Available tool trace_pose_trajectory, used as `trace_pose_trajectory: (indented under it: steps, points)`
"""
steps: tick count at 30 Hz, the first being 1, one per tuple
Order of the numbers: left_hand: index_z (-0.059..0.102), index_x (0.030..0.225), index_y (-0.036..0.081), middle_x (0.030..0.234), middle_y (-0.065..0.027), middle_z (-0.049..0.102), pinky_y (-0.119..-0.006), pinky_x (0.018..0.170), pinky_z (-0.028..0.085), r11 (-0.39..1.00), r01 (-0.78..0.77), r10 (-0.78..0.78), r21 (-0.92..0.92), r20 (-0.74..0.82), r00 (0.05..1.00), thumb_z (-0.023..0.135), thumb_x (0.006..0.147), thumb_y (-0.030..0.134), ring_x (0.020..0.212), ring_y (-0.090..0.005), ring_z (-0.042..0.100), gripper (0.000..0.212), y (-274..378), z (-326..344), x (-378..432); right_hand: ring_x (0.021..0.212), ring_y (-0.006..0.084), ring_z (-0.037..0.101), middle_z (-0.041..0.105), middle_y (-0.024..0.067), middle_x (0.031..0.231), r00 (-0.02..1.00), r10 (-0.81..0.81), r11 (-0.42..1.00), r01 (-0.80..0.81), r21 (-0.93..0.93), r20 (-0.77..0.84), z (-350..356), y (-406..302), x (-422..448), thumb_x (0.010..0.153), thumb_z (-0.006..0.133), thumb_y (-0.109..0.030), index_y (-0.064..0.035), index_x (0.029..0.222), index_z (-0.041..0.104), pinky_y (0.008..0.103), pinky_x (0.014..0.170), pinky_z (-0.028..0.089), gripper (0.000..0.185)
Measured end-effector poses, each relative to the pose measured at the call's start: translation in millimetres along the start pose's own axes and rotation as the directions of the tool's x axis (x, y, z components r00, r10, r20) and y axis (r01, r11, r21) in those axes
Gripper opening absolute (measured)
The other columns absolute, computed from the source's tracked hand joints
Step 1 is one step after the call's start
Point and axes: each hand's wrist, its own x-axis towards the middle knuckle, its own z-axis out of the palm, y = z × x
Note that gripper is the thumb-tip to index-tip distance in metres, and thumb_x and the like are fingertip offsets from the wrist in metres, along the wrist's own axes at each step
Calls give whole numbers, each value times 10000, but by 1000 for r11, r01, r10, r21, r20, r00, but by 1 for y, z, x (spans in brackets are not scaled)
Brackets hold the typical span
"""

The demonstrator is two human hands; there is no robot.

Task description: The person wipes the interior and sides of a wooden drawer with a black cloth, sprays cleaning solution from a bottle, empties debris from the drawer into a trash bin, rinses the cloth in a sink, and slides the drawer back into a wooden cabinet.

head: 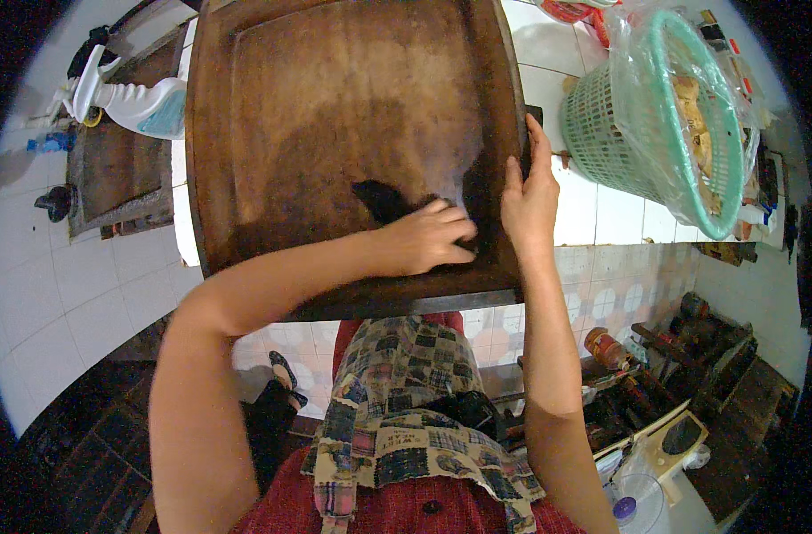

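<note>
A large brown wooden panel with a raised rim [372,80], like a cabinet door or tray, lies before me and juts over the counter's front edge. My left hand [429,240] presses a dark cloth [382,200] onto its surface near the lower right corner; the cloth shows beside and under the fingers. Along the panel's right edge, my right hand [532,193] grips the rim, with the fingers pointing away from me and the thumb on the near side. Whether fingertips reach beneath the panel is hidden.
On the white tiled counter [572,220] a green plastic basket [599,127] wrapped in clear plastic stands at the right. A spray bottle [135,100] is at the panel's left. Below right are a cluttered low shelf, a jar [604,347] and a fan [636,504]. A person's shoe [283,368] shows lower left.
</note>
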Motion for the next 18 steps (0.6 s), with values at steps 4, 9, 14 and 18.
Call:
trace_pose_trajectory:
  steps: [4, 9, 14, 18]
  points:
    - [643, 826, 105, 937, -83, 510, -362, 813, 351, 986, 5, 26, 169, -179, 984, 537, 757, 156, 950, -231, 469, 136, 11, 10, 32, 860, 448, 584, 599, 280, 946, 1000, -10, 1000, 10, 10, -12, 0, 2, 1, 845, 476, 11, -96, 1311, 355, 472, 707, 463, 493]
    - [622, 893, 51, 937, -125, 507, -375, 771, 403, 972, 219, -177, 89, -339, 924, 650, 687, 149, 941, -276, 475, 229, -7, 3, 31, 857, 444, 588, 598, 283, 949, 1000, -23, 1000, 22, -22, -15, -2, 4, 0, 843, 477, 12, -84, 1310, 355, 471, 708, 466, 492]
    - [629, 873, 5, 939, -126, 528, -385, 822, 403, 936, 352, -337, -4, -296, 894, 677, 681, 129, 937, -293, 472, 234, 6, 1, 37, 1144, 365, 496, 505, 223, 1237, 991, 117, 989, -122, 89, 60, -2, -6, 2, 841, 472, 35, -55, 1319, 366, 386, 935, 404, 497]
    - [664, 818, 39, 969, -112, 559, -391, 836, 388, 972, 227, -233, -60, -142, 962, 626, 712, 115, 957, -281, 476, 135, 14, 5, 35, 839, 451, 585, 596, 277, 968, 999, 37, 999, -37, 4, -7, 0, 1, 2, 827, 476, 24, -81, 1305, 357, 476, 716, 469, 503]
